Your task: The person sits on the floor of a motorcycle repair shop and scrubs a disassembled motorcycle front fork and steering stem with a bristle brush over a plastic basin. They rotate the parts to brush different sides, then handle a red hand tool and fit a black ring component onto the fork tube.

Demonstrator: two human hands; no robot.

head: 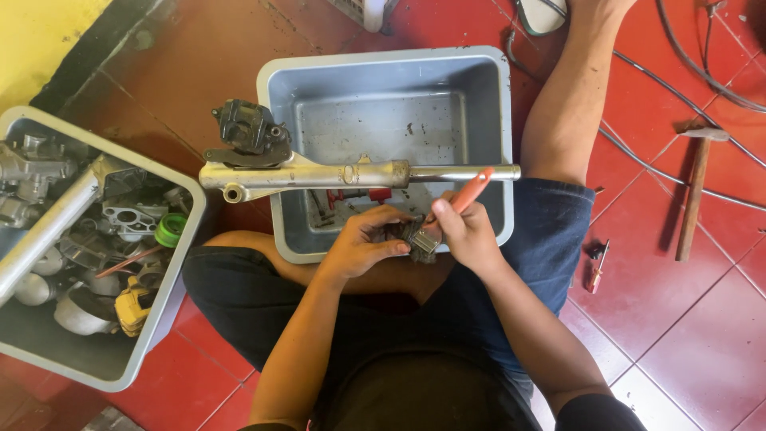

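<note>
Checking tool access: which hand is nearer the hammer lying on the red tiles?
Right. The right hand, gripping an orange-handled tool, sits between the left hand and the hammer, which lies beyond the knee.

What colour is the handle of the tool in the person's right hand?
Orange-red. The handle sticks up from the right hand in the head view, the only one.

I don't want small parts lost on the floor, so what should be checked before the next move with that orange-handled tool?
1. Left hand grips the small dark metal part: ok.
2. Right hand holds the orange-handled tool: ok.
3. Tool tip seated in the part: cannot tell.
4. Grey plastic tub lies under the hands: ok.
5. Long silver fork tube rests steady across the tub's rim: cannot tell.
</note>
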